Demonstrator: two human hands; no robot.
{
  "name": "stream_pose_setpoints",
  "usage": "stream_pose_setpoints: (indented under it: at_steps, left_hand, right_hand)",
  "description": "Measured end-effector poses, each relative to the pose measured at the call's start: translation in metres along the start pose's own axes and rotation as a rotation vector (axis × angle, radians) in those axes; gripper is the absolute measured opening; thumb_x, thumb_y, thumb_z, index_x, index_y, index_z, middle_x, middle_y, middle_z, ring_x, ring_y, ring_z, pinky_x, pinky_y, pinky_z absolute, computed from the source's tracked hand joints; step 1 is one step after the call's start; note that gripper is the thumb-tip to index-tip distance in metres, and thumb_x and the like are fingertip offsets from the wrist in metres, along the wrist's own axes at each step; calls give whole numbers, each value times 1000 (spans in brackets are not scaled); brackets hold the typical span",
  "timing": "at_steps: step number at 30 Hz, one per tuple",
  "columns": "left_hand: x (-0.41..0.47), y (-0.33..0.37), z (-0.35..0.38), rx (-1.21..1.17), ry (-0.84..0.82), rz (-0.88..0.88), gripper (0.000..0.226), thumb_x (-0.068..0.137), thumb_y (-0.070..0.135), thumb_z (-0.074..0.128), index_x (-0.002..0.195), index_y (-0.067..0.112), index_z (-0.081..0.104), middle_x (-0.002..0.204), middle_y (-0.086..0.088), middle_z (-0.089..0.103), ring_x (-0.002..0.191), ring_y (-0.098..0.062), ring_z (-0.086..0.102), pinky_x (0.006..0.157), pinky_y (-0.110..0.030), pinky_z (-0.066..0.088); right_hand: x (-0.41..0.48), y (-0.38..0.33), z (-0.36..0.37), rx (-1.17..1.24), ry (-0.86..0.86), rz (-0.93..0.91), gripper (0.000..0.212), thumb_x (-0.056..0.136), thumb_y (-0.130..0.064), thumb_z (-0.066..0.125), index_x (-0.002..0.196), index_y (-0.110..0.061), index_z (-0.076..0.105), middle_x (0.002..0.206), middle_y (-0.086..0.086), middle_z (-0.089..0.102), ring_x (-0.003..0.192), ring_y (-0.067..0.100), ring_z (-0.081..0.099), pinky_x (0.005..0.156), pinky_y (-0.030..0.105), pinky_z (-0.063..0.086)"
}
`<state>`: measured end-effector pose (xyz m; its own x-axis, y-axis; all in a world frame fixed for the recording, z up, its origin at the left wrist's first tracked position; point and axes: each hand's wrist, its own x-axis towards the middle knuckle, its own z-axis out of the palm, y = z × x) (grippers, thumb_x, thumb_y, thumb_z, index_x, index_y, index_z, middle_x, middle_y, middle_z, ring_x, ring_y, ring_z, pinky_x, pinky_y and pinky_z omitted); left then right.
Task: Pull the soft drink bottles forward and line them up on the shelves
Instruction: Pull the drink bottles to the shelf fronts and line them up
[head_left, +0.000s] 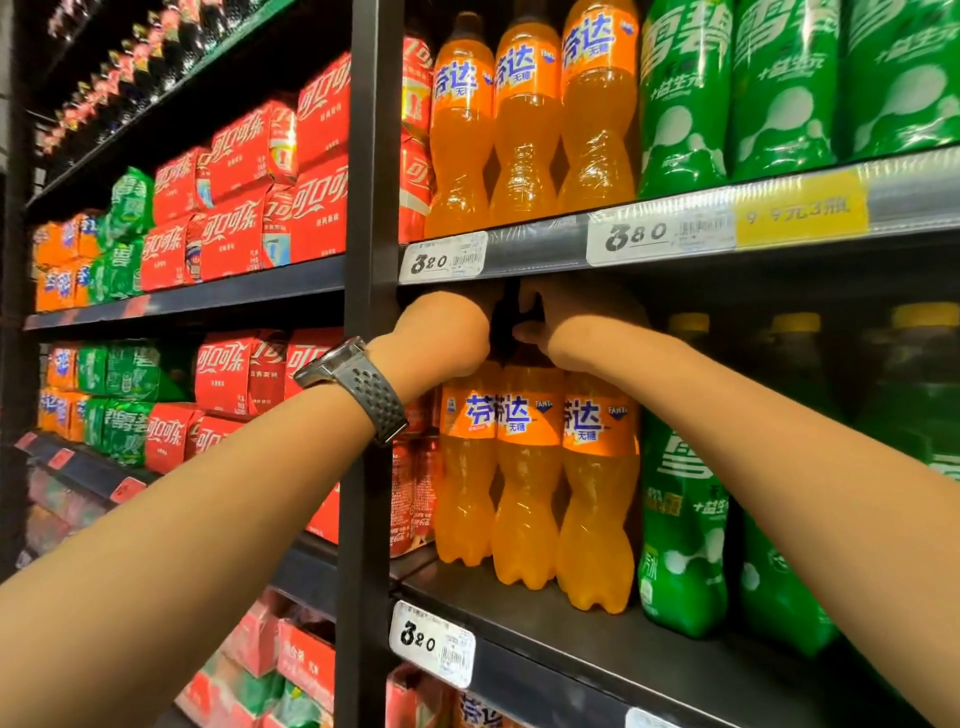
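Note:
Three orange soft drink bottles stand on the middle shelf (597, 654): a left one (465, 499), a middle one (527, 499) and a right one (597, 514). My left hand (441, 338), with a watch on its wrist, reaches under the upper shelf and grips the top of the left bottle. My right hand (576, 322) grips the dark cap of the middle bottle. The fingertips of both hands are hidden in the shadow under the shelf. Green bottles (680, 519) stand to the right, set further back.
The upper shelf (545, 244) carries orange bottles (524, 119) and green bottles (779, 88) at its front edge. A black upright post (369, 208) divides the bays. Red, green and orange can packs (244, 197) fill the left bay. Red cans (413, 483) sit left of the orange bottles.

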<state>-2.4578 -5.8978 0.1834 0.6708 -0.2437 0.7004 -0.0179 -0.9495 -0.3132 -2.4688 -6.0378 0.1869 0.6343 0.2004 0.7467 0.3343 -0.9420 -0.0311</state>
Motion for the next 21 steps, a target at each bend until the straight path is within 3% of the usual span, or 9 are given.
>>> stream_pose_setpoints:
  at_steps: [4, 8, 11, 16, 19, 21]
  left_hand:
    - [-1, -4, -3, -44, 17, 53, 35, 90, 14, 52, 125, 15, 57, 104, -11, 65, 75, -24, 52, 60, -30, 37]
    - [-3, -6, -6, -38, -6, 46, 33, 89, 13, 53, 121, 16, 59, 91, -7, 62, 66, -20, 50, 58, -31, 42]
    - [-4, -6, -7, -67, -6, 34, 34, 89, 14, 52, 123, 18, 57, 92, -6, 63, 73, -22, 56, 65, -36, 51]
    - [-3, 2, -4, -118, -52, 49, 31, 94, 23, 44, 122, 15, 56, 69, 4, 45, 59, -11, 41, 53, -28, 35]
    - [-3, 9, -5, -127, -6, 27, 30, 96, 27, 41, 115, 13, 60, 72, 0, 53, 60, -15, 45, 51, -29, 35]
    - [-3, 15, -6, -206, 52, 19, 32, 95, 27, 42, 115, 10, 61, 85, -8, 63, 68, -22, 53, 59, -34, 45]
  right_hand:
    - [-1, 10, -7, 28, -43, -60, 28, 89, -37, 60, 116, -29, 57, 128, 4, 54, 115, 28, 51, 92, 35, 44]
    - [-1, 10, -8, 41, -73, -97, 32, 92, -32, 57, 124, -27, 56, 130, 4, 54, 116, 27, 51, 94, 34, 43]
    - [-3, 11, -7, 26, -64, -120, 31, 93, -32, 55, 123, -26, 56, 129, 4, 55, 114, 27, 52, 92, 33, 43]
    - [-8, 18, -11, -36, -24, -84, 34, 95, -38, 49, 125, -23, 54, 129, 7, 54, 116, 30, 51, 97, 40, 45]
    - [-11, 26, -13, -118, 10, -26, 38, 91, -39, 52, 124, -21, 53, 126, 9, 54, 114, 32, 52, 93, 41, 47]
    - [-13, 27, -15, -138, 22, 28, 37, 88, -39, 57, 120, -19, 56, 120, 9, 57, 109, 32, 55, 89, 41, 49]
